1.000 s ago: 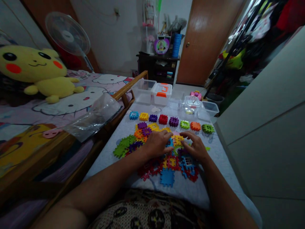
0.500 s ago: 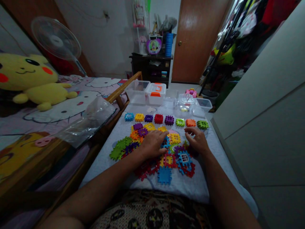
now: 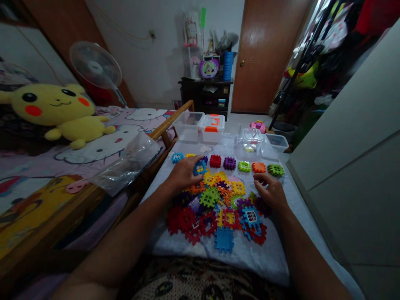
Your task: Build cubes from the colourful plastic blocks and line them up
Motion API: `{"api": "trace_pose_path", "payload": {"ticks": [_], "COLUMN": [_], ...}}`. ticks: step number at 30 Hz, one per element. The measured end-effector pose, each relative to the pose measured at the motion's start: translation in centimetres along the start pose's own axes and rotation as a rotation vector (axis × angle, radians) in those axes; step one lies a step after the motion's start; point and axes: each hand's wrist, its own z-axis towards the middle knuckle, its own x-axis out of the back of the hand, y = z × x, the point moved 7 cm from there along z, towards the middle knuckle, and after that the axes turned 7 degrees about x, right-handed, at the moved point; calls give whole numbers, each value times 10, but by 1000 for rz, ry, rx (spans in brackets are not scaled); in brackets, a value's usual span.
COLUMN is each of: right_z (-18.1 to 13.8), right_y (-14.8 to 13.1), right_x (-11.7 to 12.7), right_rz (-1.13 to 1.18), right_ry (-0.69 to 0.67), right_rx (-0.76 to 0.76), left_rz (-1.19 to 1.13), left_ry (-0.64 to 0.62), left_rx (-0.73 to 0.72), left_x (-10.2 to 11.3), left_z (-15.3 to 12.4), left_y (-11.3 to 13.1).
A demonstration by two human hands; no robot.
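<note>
Nearest, a lap covered in dark-and-beige patterned fabric [image 3: 175, 287] meets the edge of a table spread with a pale, wrinkled cloth [image 3: 256, 258]. Close to that edge lies a flat, solid blue square plastic tile with notched edges [image 3: 224, 241]. Left of it are overlapping red notched plastic tiles [image 3: 184, 218]; right of it, a light-blue notched tile with a white window grid [image 3: 251, 216] rests over more pieces. Behind these, a green notched plastic tile with window openings [image 3: 210, 197] sits in the colourful heap. The person's right hand [image 3: 271, 189] is at the heap's right side, fingers curled, thumb apart from them; I can make out nothing between them. Farther in, the left hand [image 3: 184, 173] pinches a blue square plastic piece with a yellow window [image 3: 199, 167] between thumb and fingers, at the heap's far left, just before a row of small notched plastic cubes. That hand and piece partly cover the row's yellow cube [image 3: 190, 156] and dark-blue cube [image 3: 204, 159]; the red cube [image 3: 215, 161] shows clearly beside them. Past the row stand clear plastic boxes, one with orange clips [image 3: 211, 128]. Beyond them are a black wooden shelf unit [image 3: 204, 93] and a brown wooden door [image 3: 262, 54].
</note>
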Motion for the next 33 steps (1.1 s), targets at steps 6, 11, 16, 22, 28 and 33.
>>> {"api": "trace_pose_path", "payload": {"ticks": [6,11,16,22,28,33], "right_z": [1,-1,-2,-2,-2,-2], "right_y": [-2,1,2,2,2,0], "right_x": [-2,-2,-3,-3,-2,-1], "right_rz": [-15,-25,-35,-30,-32,-38], "right_ry": [-10,-21,-32,-34,-37,-38], "right_rx": [14,-3,-4,-15,-14,-11], "left_rz": [128,191,227,231,264,413], "left_ry": [-86,-228,-345,-408,-425,-356], "left_rx": [265,270,247,240,202,135], "left_x": [27,11,-5,-16,-18,-17], "left_z": [46,70,77,79,73,68], "left_y": [-122,-155,-162,-167,-160,-150]}}
